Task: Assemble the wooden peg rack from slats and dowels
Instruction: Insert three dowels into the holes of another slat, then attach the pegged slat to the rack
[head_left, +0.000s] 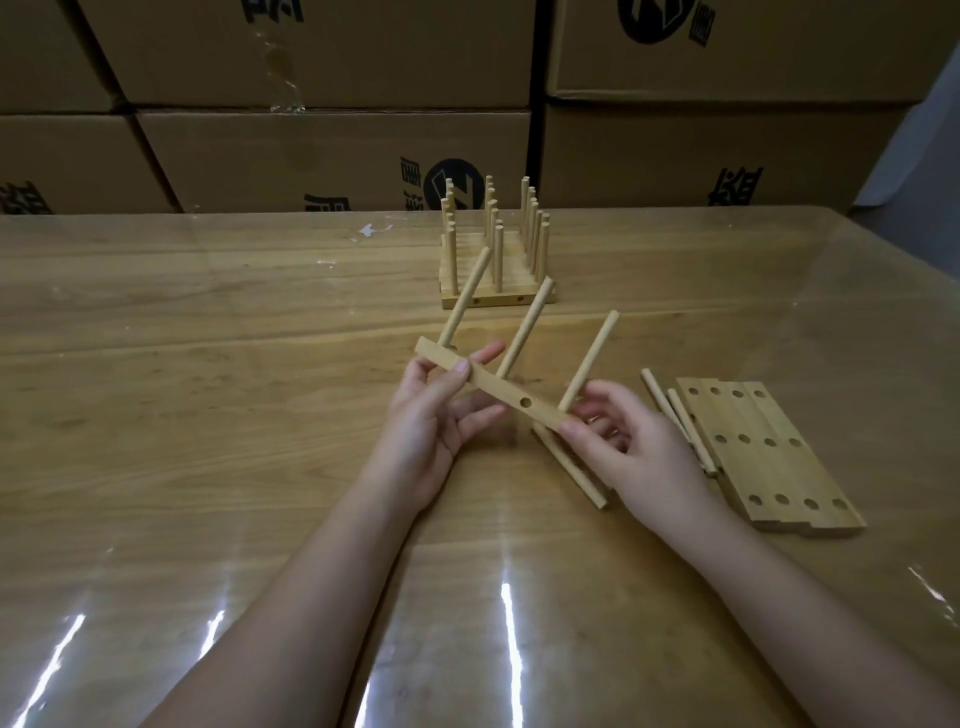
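Cardboard boxes (332, 156) with black print are stacked as a wall behind a wooden table (208, 322) under a clear plastic sheet, with glare streaks at the near edge. One slat (493, 387) is held in the air over the middle of the table, tilted, its left end higher and farther and its right end lower and nearer. Three dowels (524, 325) are plugged into its far edge and lean up and to the right, roughly parallel. One round hole (525, 401) shows on the slat's near face, between the middle and right dowels. The left hand (436, 415) pinches the slat left of centre, thumb on the near face, index finger reaching behind it, other fingers loosely spread below. The right hand (634, 441) pinches the slat's right end, thumb tip on the near face just below the right dowel's base, fingers curled behind; their exact contact is hidden. A finished rack (493, 249) stands on the table behind the slat, with rows of upright pegs on a base. A flat set of drilled slats (769, 452) lies to the right of the right hand, side by side and touching, holes facing up. Loose dowels (680, 415) lie just beside its left edge. More spare dowels (571, 467) lie on the table under the slat and right hand, partly covered; the count is unclear.
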